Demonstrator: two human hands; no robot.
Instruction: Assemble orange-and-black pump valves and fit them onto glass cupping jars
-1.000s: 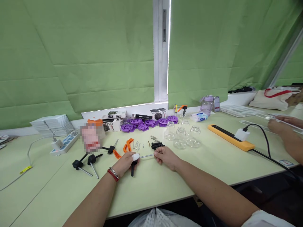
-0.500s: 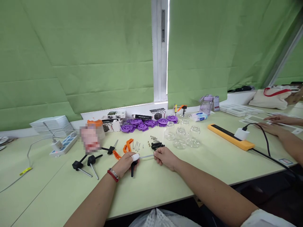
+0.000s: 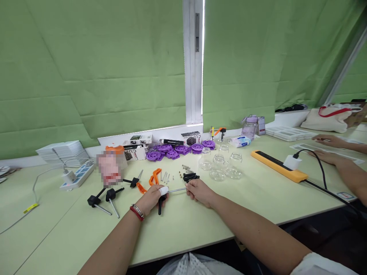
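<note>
My left hand (image 3: pixel 152 200), with a white covering on one finger, is closed around a black plastic part (image 3: pixel 159 207) that points down below my fingers. A thin metal rod (image 3: pixel 177 190) runs from that hand to the right. My right hand (image 3: pixel 200 191) pinches the rod's far end; its fingertips hide the tip. Left of my hands lie three similar black pieces with metal rods, one of them a black-headed piece (image 3: pixel 111 194). Just beyond my hands are orange clips (image 3: pixel 155 176), several metal pins (image 3: pixel 165 177), springs (image 3: pixel 187 168) and black sticks (image 3: pixel 190 177).
Clear glass jars (image 3: pixel 219 168) stand right of the small parts. Purple plastic wheels (image 3: pixel 172 153) and boxes (image 3: pixel 135 152) line the back. A yellow power strip (image 3: pixel 279 166) lies right, a white one (image 3: pixel 77 175) left. Another person's hands (image 3: pixel 323 154) are at far right.
My hands keep almost the same hold and place on the rod and black part. At far right, the other person's hands have shifted slightly over a white frame, which now lies flatter.
</note>
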